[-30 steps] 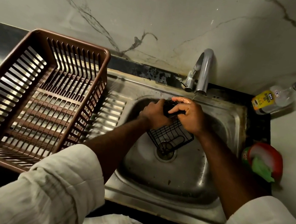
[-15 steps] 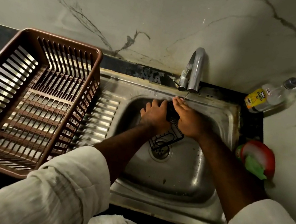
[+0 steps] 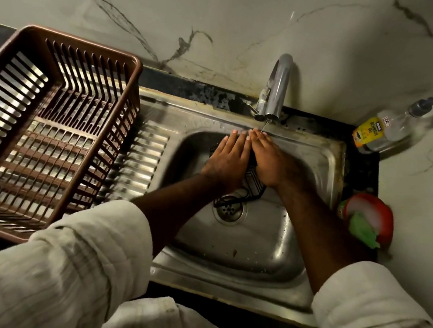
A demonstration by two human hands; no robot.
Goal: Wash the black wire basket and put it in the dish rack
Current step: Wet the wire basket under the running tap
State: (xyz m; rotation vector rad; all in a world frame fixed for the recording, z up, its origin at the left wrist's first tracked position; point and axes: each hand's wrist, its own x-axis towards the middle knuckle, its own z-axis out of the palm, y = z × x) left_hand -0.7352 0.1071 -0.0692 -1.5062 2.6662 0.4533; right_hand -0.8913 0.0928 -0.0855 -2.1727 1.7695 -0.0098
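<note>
Both hands are reaching into the stainless steel sink (image 3: pixel 247 285), just beneath the curved faucet (image 3: pixel 277 88). The left hand (image 3: pixel 227 162) and right hand (image 3: pixel 271 162) are lying side by side, palms down and fingers stretched straight, not curled around anything, and they are pressing flat on the black wire basket (image 3: pixel 256 184). The thumbs are hiding underneath, so I cannot tell whether they are hooking the wire. The basket is sitting inside the basin, mostly covered by the hands, with its near end sticking out over the drain (image 3: pixel 229 210). A thin stream of water (image 3: pixel 264 126) is falling onto the right fingertips. The brown plastic dish rack (image 3: pixel 84 41) is standing on the drainboard left of the basin, well apart from the basket. A dish soap bottle (image 3: pixel 385 131) is leaning in the far right corner, and a red tub (image 3: pixel 374 214) holding a green scrubber (image 3: pixel 361 229) is sitting beside the basin's right edge.
</note>
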